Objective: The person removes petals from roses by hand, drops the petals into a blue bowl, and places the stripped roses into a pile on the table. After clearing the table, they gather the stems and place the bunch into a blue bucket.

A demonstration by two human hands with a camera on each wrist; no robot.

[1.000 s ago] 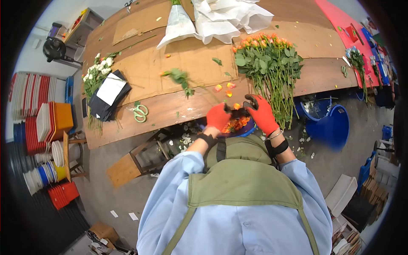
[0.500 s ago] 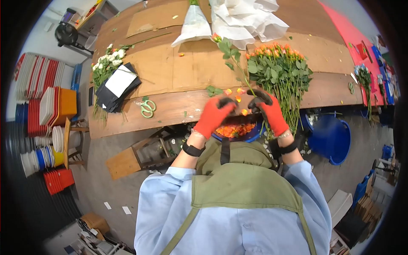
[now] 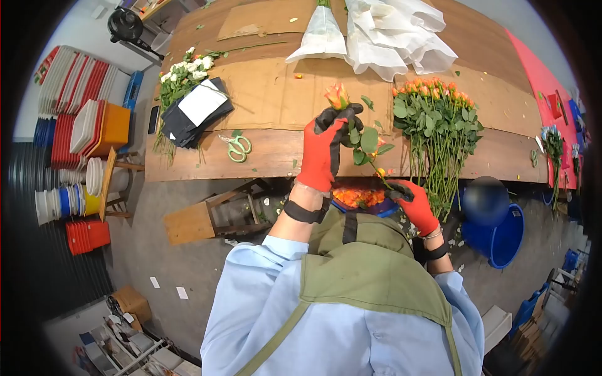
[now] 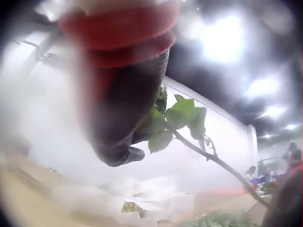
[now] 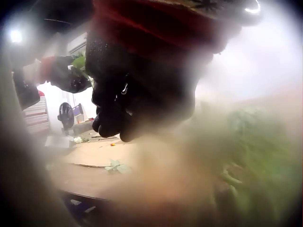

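An orange rose point(image 3: 337, 96) is held up over the table's near edge, its stem slanting down to the right. Just below the bloom, the fingers of my left hand point(image 3: 323, 150), in a red and black glove, curl round it. My right hand point(image 3: 415, 205), gloved alike, grips the stem lower down. Green leaves point(image 4: 182, 116) grow along the stem between the two hands in the left wrist view. Dark glove fingers point(image 5: 113, 113) are curled in the right wrist view. Below the hands, a blue container point(image 3: 384, 207) holds loose orange petals point(image 3: 359, 197).
Orange roses point(image 3: 439, 125) lie bunched on the table at right. White roses point(image 3: 188, 66), a dark stack point(image 3: 195, 119) and green-handled scissors point(image 3: 237, 148) are at left. White wrapping paper point(image 3: 392, 37) lies at the back. A blue bucket point(image 3: 505, 238) stands below on the right.
The rose came upright between the hands. My left hand has moved up to its bloom, while the right has moved down with the stem. The head view has shifted as well.
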